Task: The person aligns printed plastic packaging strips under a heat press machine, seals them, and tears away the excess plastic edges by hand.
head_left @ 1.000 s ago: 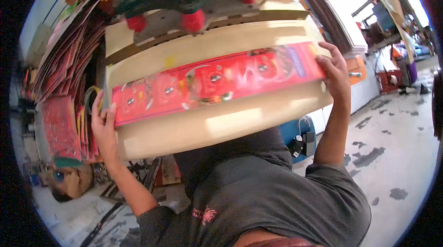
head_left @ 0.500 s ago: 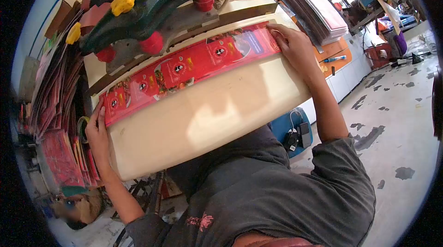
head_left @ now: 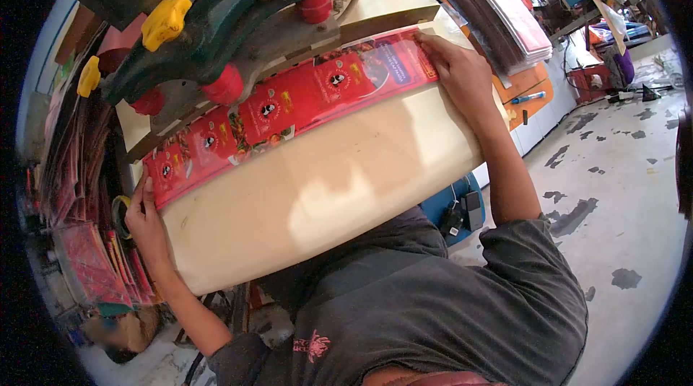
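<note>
A long strip of red printed packaging film [head_left: 299,104], with food pictures and round logos, lies along the far side of a cream padded board [head_left: 361,169]. My left hand [head_left: 146,224] grips the strip's left end, thumb on top, its other fingers partly hidden at the board's edge. At the opposite end my right hand [head_left: 456,72] pinches the strip's corner, with the forearm along the board's right side. Just beyond the strip stands a machine with a dark green curved arm [head_left: 253,7], yellow knobs [head_left: 166,23] and red cylindrical parts [head_left: 221,84].
Stacked printed sheets [head_left: 498,7] lie at the upper right, near a blue pen-like tool [head_left: 528,97] on an orange surface. More red sheets [head_left: 97,256] stand at the left beside a tape roll [head_left: 123,216]. A blue stool [head_left: 465,213] holds black adapters. Another person's head shows at lower left.
The view has shifted slightly, and the machine and the strip's left end appear a little farther left. Both hands keep their hold on the strip's ends.
</note>
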A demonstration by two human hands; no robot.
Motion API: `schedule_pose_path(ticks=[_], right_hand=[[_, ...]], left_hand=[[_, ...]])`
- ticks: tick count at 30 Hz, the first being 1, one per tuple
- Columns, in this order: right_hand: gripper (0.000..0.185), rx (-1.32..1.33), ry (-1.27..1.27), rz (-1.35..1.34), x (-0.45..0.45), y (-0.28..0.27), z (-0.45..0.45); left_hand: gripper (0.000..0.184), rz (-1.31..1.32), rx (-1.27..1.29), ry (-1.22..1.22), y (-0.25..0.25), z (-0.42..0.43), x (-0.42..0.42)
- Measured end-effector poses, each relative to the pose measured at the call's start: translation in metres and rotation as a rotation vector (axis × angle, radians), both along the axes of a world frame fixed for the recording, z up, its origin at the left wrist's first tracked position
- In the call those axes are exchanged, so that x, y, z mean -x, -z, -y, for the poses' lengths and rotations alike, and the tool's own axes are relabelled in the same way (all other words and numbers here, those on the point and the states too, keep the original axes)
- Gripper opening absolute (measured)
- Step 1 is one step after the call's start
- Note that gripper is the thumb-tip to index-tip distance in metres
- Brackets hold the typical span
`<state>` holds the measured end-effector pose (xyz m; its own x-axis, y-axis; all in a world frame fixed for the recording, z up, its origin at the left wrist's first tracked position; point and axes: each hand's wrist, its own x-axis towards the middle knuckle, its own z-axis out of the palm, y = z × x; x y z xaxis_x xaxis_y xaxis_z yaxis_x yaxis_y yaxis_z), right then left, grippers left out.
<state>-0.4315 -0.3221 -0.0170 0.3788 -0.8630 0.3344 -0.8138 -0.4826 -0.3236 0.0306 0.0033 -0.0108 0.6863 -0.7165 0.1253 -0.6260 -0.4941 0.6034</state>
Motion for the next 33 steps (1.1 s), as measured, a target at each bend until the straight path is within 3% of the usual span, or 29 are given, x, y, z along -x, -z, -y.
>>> schedule_pose_path(ticks=[18, 33], right_hand=[[0.028, -0.054, 0.021, -0.01, -0.001, -0.001, 0.003], [0.027, -0.077, 0.027, 0.048, -0.003, -0.007, -0.004]], left_hand=[[0.043, 0.005, 0.011, 0.069, 0.006, -0.004, -0.015], [0.041, -0.011, 0.0, -0.013, -0.01, 0.002, 0.008]])
